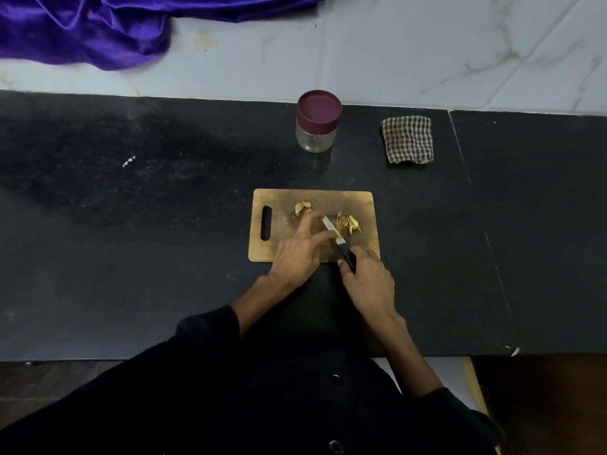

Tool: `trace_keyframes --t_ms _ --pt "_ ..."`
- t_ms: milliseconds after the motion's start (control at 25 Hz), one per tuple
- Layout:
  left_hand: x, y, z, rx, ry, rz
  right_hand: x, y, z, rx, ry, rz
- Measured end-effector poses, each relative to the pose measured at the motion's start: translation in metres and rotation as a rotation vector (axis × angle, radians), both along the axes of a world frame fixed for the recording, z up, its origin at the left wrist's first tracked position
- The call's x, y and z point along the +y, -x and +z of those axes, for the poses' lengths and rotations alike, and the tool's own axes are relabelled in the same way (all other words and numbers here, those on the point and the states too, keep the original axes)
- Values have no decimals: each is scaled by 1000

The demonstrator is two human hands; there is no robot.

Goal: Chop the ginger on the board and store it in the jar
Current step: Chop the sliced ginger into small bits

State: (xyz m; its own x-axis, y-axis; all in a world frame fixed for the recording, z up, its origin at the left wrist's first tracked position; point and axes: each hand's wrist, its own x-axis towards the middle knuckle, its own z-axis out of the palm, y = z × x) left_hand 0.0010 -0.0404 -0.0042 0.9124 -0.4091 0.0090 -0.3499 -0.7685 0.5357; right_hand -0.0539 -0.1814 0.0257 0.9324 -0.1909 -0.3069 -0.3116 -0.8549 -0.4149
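A wooden chopping board [282,200] with a handle slot lies on the black counter. On it sit an uncut ginger piece [301,207] toward the back and a small heap of chopped ginger [348,223] to the right. My right hand [369,280] grips the black handle of a knife [332,228], whose blade points up-left between the two lots of ginger. My left hand [300,249] rests on the board with fingers stretched out, fingertips close to the uncut piece and the blade. A glass jar [317,134] with a maroon lid on stands behind the board.
A folded checked cloth [408,139] lies right of the jar. Purple satin fabric [82,31] is bunched at the back left on the pale marble ledge. The black counter [131,224] stretches wide to the left and right of the board.
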Motion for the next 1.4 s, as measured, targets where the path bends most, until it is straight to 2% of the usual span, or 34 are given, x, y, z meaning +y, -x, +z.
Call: trace_keyframes --t_ms 280,360,520,640,960,1400 --pt "-6 -16 6 41 -126 -32 0 -1 1 -28 -14 28" --pt "0 -19 3 59 -54 43 -3 -2 -1 -25 -24 19" --pt "26 -27 -13 83 262 358 -7 -6 -7 -35 -108 -25" --pt "40 -40 -17 145 306 480 -3 -12 -11 -45 -216 -49" --pt "24 -66 -17 120 101 381 1 -22 -20 -23 -326 -57" --pt "27 -70 -24 49 86 370 -2 -23 -27 -42 -365 -70"
